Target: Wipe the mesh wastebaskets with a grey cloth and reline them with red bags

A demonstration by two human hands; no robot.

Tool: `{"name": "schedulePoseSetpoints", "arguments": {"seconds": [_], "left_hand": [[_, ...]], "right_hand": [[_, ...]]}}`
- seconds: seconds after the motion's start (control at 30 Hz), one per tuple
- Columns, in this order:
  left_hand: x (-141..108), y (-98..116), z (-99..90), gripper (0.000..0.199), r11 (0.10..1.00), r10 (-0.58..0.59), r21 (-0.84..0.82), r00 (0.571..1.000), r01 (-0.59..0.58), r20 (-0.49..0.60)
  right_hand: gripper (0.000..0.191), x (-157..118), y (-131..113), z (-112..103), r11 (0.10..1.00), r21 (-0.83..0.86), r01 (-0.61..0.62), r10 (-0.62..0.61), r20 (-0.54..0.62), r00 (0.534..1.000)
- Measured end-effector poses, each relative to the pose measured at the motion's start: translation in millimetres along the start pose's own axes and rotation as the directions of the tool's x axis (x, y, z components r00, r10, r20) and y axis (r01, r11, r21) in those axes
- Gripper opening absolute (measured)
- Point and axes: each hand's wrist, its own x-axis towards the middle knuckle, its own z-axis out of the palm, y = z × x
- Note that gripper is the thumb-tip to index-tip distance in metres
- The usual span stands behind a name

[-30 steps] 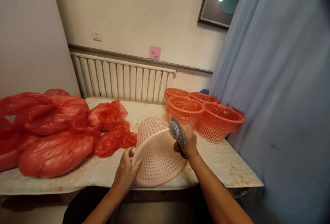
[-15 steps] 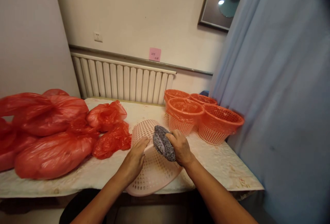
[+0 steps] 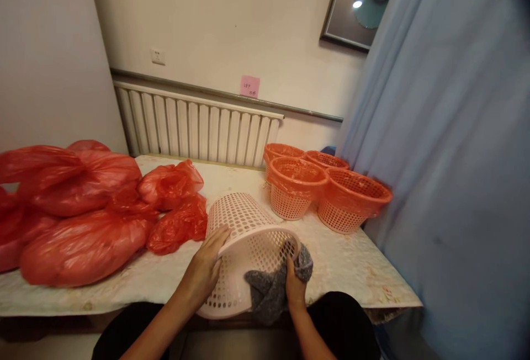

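Observation:
A pale pink perforated plastic basket (image 3: pixel 238 213) lies tipped on its side at the table's front edge, its mouth toward me. My left hand (image 3: pixel 206 263) grips its rim on the left, fingers on the outer wall. On the right, my right hand (image 3: pixel 295 285) is closed around a grey cloth (image 3: pixel 267 291), pressing it over the basket's rim. Part of the cloth wraps outside the rim and part hangs down across the opening. The right fingers are partly hidden by cloth and rim.
Several baskets lined with red bags (image 3: pixel 296 175) stand at the back right. Filled red plastic bags (image 3: pixel 86 247) crowd the table's left side. A blue curtain (image 3: pixel 439 155) hangs at the right, and a radiator (image 3: pixel 199 128) runs behind the table (image 3: pixel 351 277).
My right hand has moved down and brought the cloth from above the basket onto its right rim. The cloth has spread out. The basket's mouth has turned more into view.

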Motion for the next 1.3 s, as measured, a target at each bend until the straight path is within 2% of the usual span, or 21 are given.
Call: {"name": "schedulePoseSetpoints", "arguments": {"seconds": [0.13,0.27,0.33,0.4,0.43,0.47,0.53,0.6,0.67,0.7,0.77,0.87,0.93,1.0,1.1,1.2,1.27,1.3], "left_hand": [[-18,-12,-2.6,0.055,0.998,-0.038,-0.045,0.998,0.036,-0.052],[-46,-27,8.2,0.049,0.971,-0.201,-0.159,0.971,0.179,-0.13],[-58,-32,17.8,0.05,0.928,-0.318,-0.241,0.941,0.284,-0.115],[-64,-31,26.3,0.053,0.879,-0.421,-0.277,0.904,0.388,-0.07],[-64,-29,29.1,0.054,0.861,-0.458,-0.274,0.888,0.428,-0.052],[-61,-25,30.6,0.055,0.854,-0.477,-0.259,0.878,0.451,-0.045],[-49,-14,30.2,0.057,0.874,-0.456,-0.22,0.888,0.434,-0.058],[-30,-4,26.9,0.056,0.924,-0.359,-0.179,0.928,0.339,-0.095],[-11,3,23.4,0.052,0.96,-0.266,-0.13,0.953,0.249,-0.141],[-4,5,22.2,0.05,0.972,-0.227,-0.104,0.961,0.212,-0.157],[6,4,21.4,0.049,0.988,-0.15,-0.059,0.977,0.143,-0.149],[11,0,22.9,0.055,0.998,-0.06,-0.033,0.994,0.057,-0.091],[10,-2,24.5,0.057,0.999,-0.039,-0.034,0.997,0.037,-0.072],[8,-2,25.6,0.058,0.999,-0.035,-0.033,0.997,0.032,-0.072],[6,-2,25.4,0.057,0.999,-0.027,-0.035,0.997,0.024,-0.075],[2,-5,23.8,0.056,0.998,-0.036,-0.045,0.996,0.032,-0.084],[-2,-8,23.0,0.056,0.998,-0.043,-0.048,0.994,0.039,-0.097],[-4,-9,22.8,0.056,0.998,-0.045,-0.049,0.993,0.04,-0.105]], "right_hand": [[0.04,-17,4,12,0.995,-0.007,-0.097,0.097,-0.053,0.994],[0.041,9,-2,18,0.988,0.029,-0.149,0.151,-0.081,0.985],[0.037,34,-14,14,0.994,0.063,-0.095,0.099,-0.066,0.993],[0.028,62,-35,7,0.995,0.06,0.081,-0.081,-0.005,0.997],[0.022,75,-48,3,0.976,0.027,0.218,-0.219,0.044,0.975],[0.017,87,-62,0,0.938,-0.038,0.344,-0.337,0.125,0.933],[0.014,105,-91,-2,0.829,-0.163,0.535,-0.479,0.287,0.829],[0.012,112,-115,2,0.71,-0.215,0.67,-0.545,0.434,0.717],[0.012,110,-130,9,0.614,-0.22,0.758,-0.578,0.529,0.621],[0.013,107,-134,12,0.582,-0.217,0.784,-0.587,0.555,0.589],[0.016,100,-136,16,0.56,-0.217,0.799,-0.59,0.573,0.569],[0.02,97,-130,15,0.577,-0.206,0.79,-0.594,0.559,0.579],[0.02,100,-124,12,0.589,-0.182,0.787,-0.607,0.543,0.58],[0.019,103,-117,9,0.618,-0.165,0.768,-0.613,0.51,0.603],[0.013,106,-100,4,0.714,-0.13,0.688,-0.594,0.407,0.694],[0.012,101,-67,1,0.844,-0.029,0.535,-0.512,0.253,0.821],[0.015,91,-39,1,0.935,0.064,0.348,-0.354,0.162,0.921],[0.02,83,-24,1,0.97,0.103,0.219,-0.231,0.125,0.965]]}}
